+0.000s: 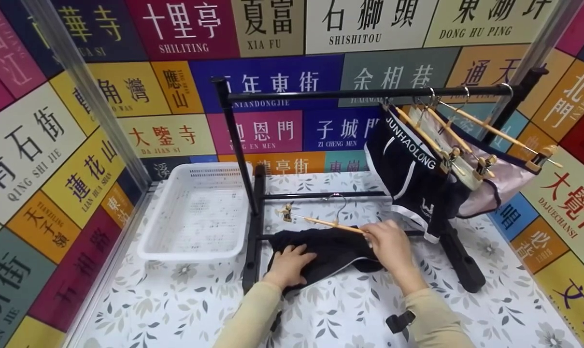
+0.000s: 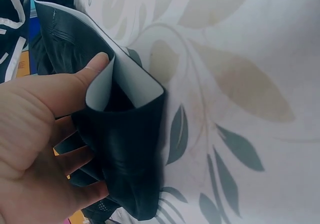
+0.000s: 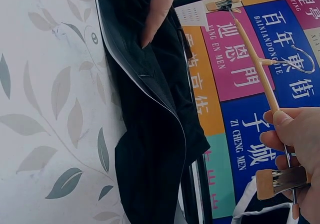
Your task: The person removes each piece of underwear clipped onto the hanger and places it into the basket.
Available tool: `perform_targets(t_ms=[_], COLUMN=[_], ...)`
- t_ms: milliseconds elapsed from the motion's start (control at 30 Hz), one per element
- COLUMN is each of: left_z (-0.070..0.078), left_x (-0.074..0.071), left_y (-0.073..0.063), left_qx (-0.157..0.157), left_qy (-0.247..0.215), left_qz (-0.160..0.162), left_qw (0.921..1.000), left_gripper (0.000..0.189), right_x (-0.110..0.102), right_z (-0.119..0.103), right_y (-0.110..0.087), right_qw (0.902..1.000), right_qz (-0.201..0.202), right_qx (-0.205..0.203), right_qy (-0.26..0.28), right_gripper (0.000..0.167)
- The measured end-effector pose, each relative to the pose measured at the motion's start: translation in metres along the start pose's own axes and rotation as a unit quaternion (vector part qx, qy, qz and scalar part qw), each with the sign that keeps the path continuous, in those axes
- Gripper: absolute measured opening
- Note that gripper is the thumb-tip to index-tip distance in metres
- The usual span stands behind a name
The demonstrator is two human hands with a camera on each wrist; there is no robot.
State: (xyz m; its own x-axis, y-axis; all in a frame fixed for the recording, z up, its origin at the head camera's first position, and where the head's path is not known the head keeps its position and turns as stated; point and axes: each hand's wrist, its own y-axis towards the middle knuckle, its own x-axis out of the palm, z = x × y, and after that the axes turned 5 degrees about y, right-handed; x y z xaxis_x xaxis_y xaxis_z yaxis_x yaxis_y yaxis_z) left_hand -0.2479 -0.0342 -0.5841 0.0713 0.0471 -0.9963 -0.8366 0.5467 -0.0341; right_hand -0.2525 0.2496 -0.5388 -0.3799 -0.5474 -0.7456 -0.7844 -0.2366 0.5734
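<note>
A pair of black shorts (image 1: 340,251) with a pale inner edge lies bunched on the table under the rack. My left hand (image 1: 289,266) rests on its left part with spread fingers; in the left wrist view the thumb (image 2: 95,67) touches the folded edge. My right hand (image 1: 388,244) grips a wooden clip hanger (image 1: 328,223) near one end, just over the shorts. Its metal hook points up, and one clip (image 1: 286,212) shows at the far left end. The other clip (image 3: 282,181) sits by the right fingers in the right wrist view.
A black rack (image 1: 320,94) stands over the work. On its right end hang dark shorts (image 1: 407,164) with lettering and a pink garment (image 1: 494,181), on clip hangers. A white plastic basket (image 1: 195,251) stands at the left. Sign-covered walls surround the patterned table (image 1: 185,309).
</note>
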Motion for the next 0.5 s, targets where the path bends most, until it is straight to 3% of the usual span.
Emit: perform_targets(t_ms=[267, 500], left_z=[-0.0015, 0.0004], left_x=[0.0015, 0.002], left_y=[0.0016, 0.0038], left_qx=[-0.013, -0.006], left_qy=[0.007, 0.028], left_qz=[-0.007, 0.015], left_qw=[0.9999, 0.9995], left_gripper=[0.072, 0.069], right_x=[0.0001, -0.0002], right_z=[0.0007, 0.0002], right_y=[-0.0004, -0.0017], right_qw=[1.0, 0.9998], right_qz=[-0.002, 0.017], right_qx=[0.005, -0.01], right_qy=[-0.005, 0.005], right_gripper=[0.02, 0.016])
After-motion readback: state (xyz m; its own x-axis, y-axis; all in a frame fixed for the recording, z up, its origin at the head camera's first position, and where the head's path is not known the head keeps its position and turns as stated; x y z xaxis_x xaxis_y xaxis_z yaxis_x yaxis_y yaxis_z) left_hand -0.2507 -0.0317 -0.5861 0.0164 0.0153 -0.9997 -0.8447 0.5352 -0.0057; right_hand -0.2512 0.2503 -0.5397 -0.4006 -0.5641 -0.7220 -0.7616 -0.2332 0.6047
